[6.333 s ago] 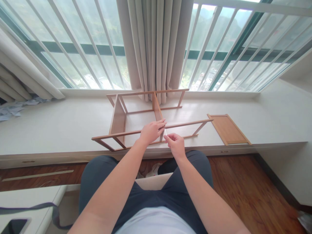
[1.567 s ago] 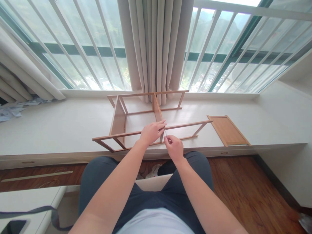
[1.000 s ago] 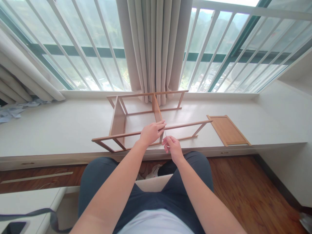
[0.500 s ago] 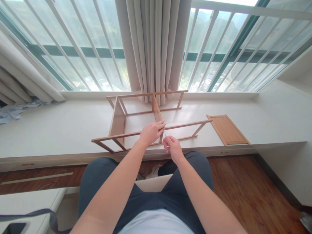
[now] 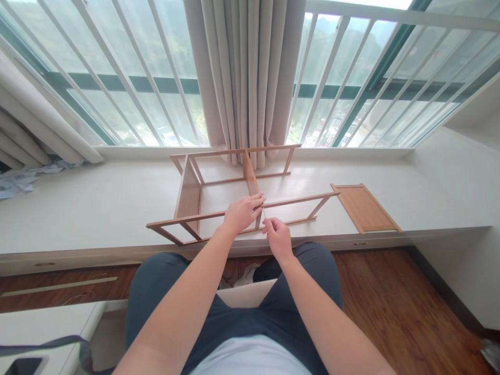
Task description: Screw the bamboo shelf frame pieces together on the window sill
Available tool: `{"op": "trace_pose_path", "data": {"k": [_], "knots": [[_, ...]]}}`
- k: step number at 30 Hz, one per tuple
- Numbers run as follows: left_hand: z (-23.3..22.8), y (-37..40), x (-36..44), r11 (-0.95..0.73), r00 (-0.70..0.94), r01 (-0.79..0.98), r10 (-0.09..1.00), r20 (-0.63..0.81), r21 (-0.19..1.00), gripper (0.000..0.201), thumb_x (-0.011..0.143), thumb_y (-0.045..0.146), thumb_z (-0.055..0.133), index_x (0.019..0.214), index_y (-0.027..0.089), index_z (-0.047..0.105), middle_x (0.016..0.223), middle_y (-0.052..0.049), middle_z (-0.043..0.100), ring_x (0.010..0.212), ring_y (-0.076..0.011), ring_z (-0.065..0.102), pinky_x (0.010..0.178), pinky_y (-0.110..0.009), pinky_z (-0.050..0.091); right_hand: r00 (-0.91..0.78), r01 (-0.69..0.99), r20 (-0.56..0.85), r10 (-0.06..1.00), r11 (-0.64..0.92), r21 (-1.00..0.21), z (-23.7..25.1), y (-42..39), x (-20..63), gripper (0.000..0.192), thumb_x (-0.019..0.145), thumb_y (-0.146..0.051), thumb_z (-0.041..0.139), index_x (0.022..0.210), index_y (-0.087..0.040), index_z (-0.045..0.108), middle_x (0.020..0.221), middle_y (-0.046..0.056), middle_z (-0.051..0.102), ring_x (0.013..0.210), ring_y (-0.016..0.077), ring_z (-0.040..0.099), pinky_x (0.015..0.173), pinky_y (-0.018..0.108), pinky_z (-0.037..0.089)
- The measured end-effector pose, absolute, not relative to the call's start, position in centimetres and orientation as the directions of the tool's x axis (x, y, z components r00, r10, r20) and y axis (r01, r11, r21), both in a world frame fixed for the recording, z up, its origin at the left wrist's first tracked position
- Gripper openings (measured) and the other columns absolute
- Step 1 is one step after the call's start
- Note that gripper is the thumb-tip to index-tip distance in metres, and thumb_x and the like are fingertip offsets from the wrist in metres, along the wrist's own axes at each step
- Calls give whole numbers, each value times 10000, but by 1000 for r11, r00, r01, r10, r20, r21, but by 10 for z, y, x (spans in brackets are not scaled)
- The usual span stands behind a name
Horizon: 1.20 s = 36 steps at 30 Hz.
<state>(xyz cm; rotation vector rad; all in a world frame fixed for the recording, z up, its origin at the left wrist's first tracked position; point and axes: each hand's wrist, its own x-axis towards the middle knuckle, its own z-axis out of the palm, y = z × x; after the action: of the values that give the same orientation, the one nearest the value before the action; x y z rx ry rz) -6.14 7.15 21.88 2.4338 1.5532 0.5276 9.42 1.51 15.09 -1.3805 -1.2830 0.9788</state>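
Note:
A light wooden shelf frame [image 5: 190, 192] lies on its side on the white window ledge [image 5: 97, 203]. My left hand [image 5: 242, 211] grips the frame's near rail where the middle divider meets it. My right hand [image 5: 276, 236] sits just right of it and pinches a thin metal key [image 5: 264, 213] whose tip points up at that joint. A loose wooden panel [image 5: 364, 207] lies flat on the ledge, to the right of the frame.
Grey curtains [image 5: 246, 73] hang behind the frame, in front of barred windows. Crumpled paper [image 5: 19, 177] lies at the far left of the ledge. A white desk corner [image 5: 42, 325] with a strap sits at lower left. Wooden floor [image 5: 398, 307] shows below.
My right hand has made small turning shifts with the key at the joint. My left hand and the frame have stayed put.

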Motion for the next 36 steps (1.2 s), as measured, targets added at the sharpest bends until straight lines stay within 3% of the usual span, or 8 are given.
{"op": "trace_pose_path", "data": {"k": [7,12,14,17,20,24,27,36], "knots": [[218,71,-62,-429,386,829,903,190,358,428,948,333,500,1364,408,571,1488,104,491,1250,-198,573,998,-349,504,118,284,113,986,76,-956,155,12,95,357,897,-547,558,809,-213,646,666,13,659,576,159,561,580,263,421],[219,71,-62,-422,380,833,907,182,358,432,946,336,508,1366,414,570,1485,112,492,1252,-198,573,994,-350,509,148,234,94,985,57,-970,157,12,92,393,892,-541,563,696,-206,622,591,2,623,523,142,517,557,267,415],[219,71,-62,-418,376,835,908,184,358,432,946,337,510,1365,420,570,1484,113,493,1251,-200,574,994,-350,509,158,117,37,987,18,-993,158,12,87,388,877,-542,578,698,-201,627,562,-4,608,480,128,483,509,261,390],[219,72,-61,-421,377,834,907,188,358,433,948,340,508,1369,422,566,1485,106,495,1253,-202,573,997,-354,506,137,-188,-103,985,-76,-979,159,12,78,378,840,-552,613,739,-189,632,540,-19,578,412,98,411,413,240,299],[220,71,-61,-413,376,837,910,173,358,436,948,341,510,1374,420,562,1488,99,493,1259,-203,569,1011,-355,498,44,-477,-235,971,-186,-859,163,11,71,349,791,-531,665,783,-183,629,546,-46,525,391,69,344,376,218,243],[220,71,-60,-412,375,838,911,171,358,438,944,329,516,1370,414,566,1490,105,487,1264,-197,565,1017,-348,495,-72,-641,-315,946,-286,-712,167,10,69,311,745,-479,714,818,-189,630,560,-70,477,406,55,305,374,204,249],[220,71,-60,-424,382,832,905,187,357,435,941,326,520,1365,411,571,1487,104,493,1253,-197,573,1009,-346,500,-88,-638,-309,947,-292,-712,167,11,70,306,748,-479,709,815,-196,614,573,-66,496,405,54,322,367,199,243],[220,72,-61,-421,381,834,907,179,357,436,944,319,510,1367,404,573,1489,102,491,1251,-196,573,1011,-340,497,81,-401,-136,987,-93,-911,162,10,72,302,769,-455,720,755,-190,575,550,-61,555,367,43,341,345,189,250]]}}
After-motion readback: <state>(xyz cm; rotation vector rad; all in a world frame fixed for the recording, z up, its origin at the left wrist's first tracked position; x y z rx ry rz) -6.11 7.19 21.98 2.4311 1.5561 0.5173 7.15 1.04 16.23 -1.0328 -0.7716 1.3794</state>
